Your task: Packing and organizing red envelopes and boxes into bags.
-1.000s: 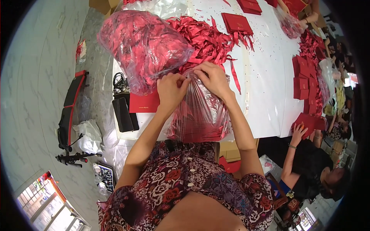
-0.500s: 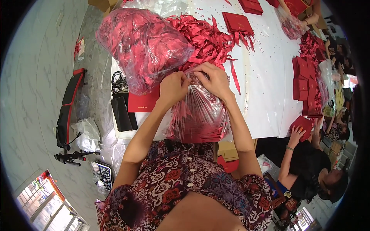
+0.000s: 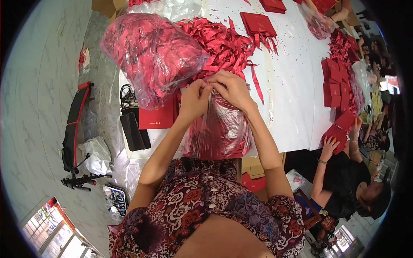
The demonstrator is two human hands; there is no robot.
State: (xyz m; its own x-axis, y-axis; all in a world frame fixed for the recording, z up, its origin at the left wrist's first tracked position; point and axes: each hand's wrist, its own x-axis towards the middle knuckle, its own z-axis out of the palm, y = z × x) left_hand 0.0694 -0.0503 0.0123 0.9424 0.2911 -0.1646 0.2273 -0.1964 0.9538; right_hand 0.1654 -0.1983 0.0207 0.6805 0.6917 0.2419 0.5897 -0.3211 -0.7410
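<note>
A clear plastic bag (image 3: 215,133) filled with a stack of red items stands at the table's near edge in front of me. At its gathered top, my left hand (image 3: 194,99) pinches the plastic. Close beside it, my right hand (image 3: 232,89) grips the same gathered plastic with bent fingers. The fingertips of both hands nearly meet there. Beyond them lies a heap of red ribbons (image 3: 223,43). To the left of the heap sits a large clear bag stuffed with red ribbon (image 3: 155,56). A red flat box or bag (image 3: 155,118) shows partly behind my left hand.
A black case (image 3: 134,131) and coiled cable lie at the table's left. Several red gift bags (image 3: 258,24) are stacked farther back. On the right, a co-worker's hand (image 3: 329,147) holds a red folded piece beside more red stacks (image 3: 335,84). A cardboard box (image 3: 253,167) is below the table edge.
My hands have drawn the bag's top tighter, and the plastic now converges at my fingertips. The view has shifted slightly. The co-worker's red piece has opened out.
</note>
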